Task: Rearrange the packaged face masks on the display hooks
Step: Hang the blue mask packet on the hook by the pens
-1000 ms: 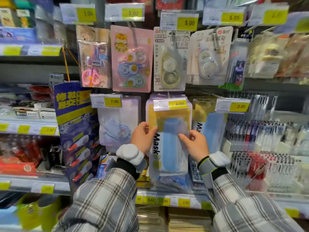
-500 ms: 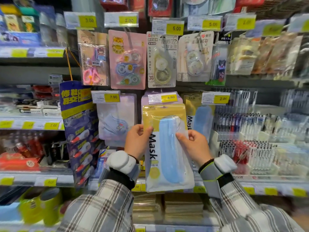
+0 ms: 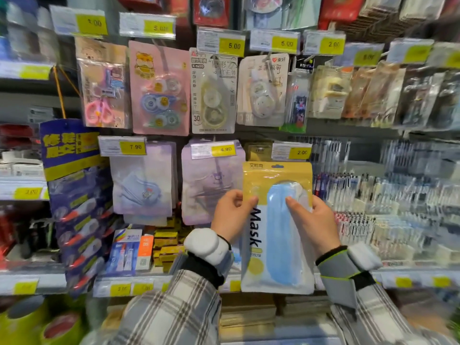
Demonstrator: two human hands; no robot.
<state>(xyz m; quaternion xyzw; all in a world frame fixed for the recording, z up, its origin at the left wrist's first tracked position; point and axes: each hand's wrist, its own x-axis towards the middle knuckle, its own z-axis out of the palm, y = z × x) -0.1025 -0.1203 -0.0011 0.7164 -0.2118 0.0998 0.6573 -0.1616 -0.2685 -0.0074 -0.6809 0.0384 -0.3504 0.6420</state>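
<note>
I hold a yellow and white mask pack (image 3: 276, 260) with a blue mask inside, upright in front of the 2.00 hook. My left hand (image 3: 230, 214) pinches its left edge and my right hand (image 3: 311, 220) grips its right side. Its hang hole at the top is free of any hook. Behind it, a yellow pack (image 3: 257, 150) still hangs under the 2.00 price tag (image 3: 292, 151). To the left, purple mask packs (image 3: 209, 185) hang under the 4.90 tag (image 3: 214, 149). Pale mask packs (image 3: 143, 185) hang under the 7.90 tag (image 3: 123, 146).
Correction tape and scissors packs (image 3: 159, 88) hang on the row above. A blue hanging display card (image 3: 74, 195) with markers is at the left. Pen racks (image 3: 388, 202) fill the right. Small boxes (image 3: 166, 245) sit on the shelf (image 3: 159, 282) below the hooks.
The yellow mask pack has come off the 4.90 hook and moved right, in front of the 2.00 hook. The purple packs behind it are now uncovered. Both hands moved right with it.
</note>
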